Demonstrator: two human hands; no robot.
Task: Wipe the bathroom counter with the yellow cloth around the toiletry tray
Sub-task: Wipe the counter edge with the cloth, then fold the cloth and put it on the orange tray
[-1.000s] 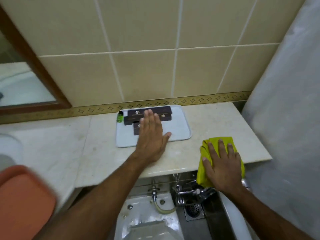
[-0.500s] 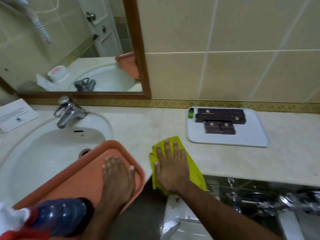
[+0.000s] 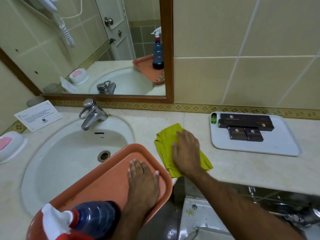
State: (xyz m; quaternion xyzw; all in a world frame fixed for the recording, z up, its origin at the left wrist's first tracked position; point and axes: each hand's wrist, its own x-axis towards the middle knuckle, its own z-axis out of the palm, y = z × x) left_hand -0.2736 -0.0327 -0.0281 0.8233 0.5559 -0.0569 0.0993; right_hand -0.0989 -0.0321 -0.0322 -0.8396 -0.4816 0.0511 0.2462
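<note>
The yellow cloth (image 3: 164, 141) is pressed flat under the right hand (image 3: 187, 149), fingers together; its fingertips look blurred. The left hand (image 3: 143, 181) is spread on the orange tray (image 3: 97, 186). The toiletry tray (image 3: 256, 148) lies well right of the right fingers.

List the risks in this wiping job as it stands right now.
1. The orange tray overhangs the sink, steadied only by the left hand; the spray bottle on it might tip.
2. The right hand wiping the yellow cloth toward the white tray may knock its dark boxes.
</note>
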